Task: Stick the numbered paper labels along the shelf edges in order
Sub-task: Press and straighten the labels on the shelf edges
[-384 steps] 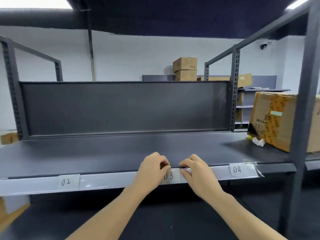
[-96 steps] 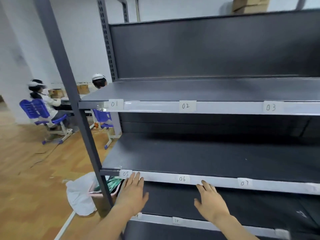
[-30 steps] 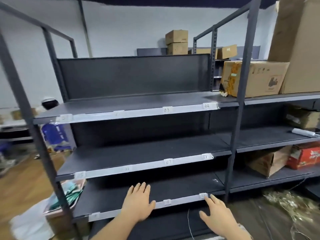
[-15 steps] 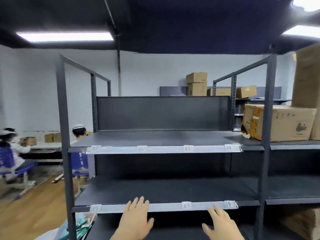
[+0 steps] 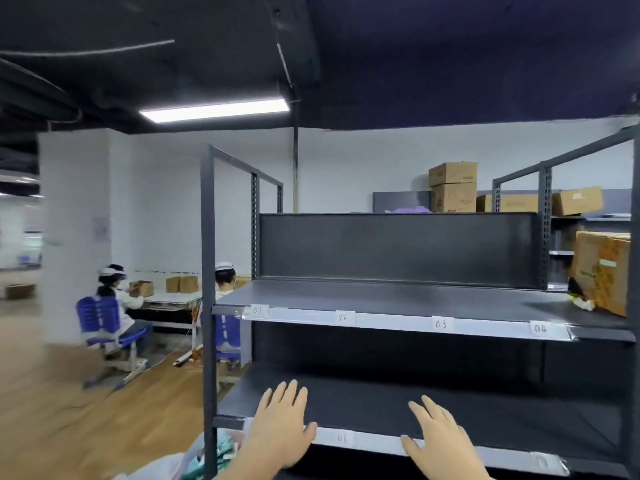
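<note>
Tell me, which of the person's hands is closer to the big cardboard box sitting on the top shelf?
Right. The right hand is held flat, below and left of the cardboard box. The left hand is farther left still, by the rack's front post.

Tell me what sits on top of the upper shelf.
The upper shelf is bare across its labelled stretch, with labels 01 to 04 on its front edge. Only at the far right does a cardboard box stand on it. What lies behind that box is hidden.
</note>
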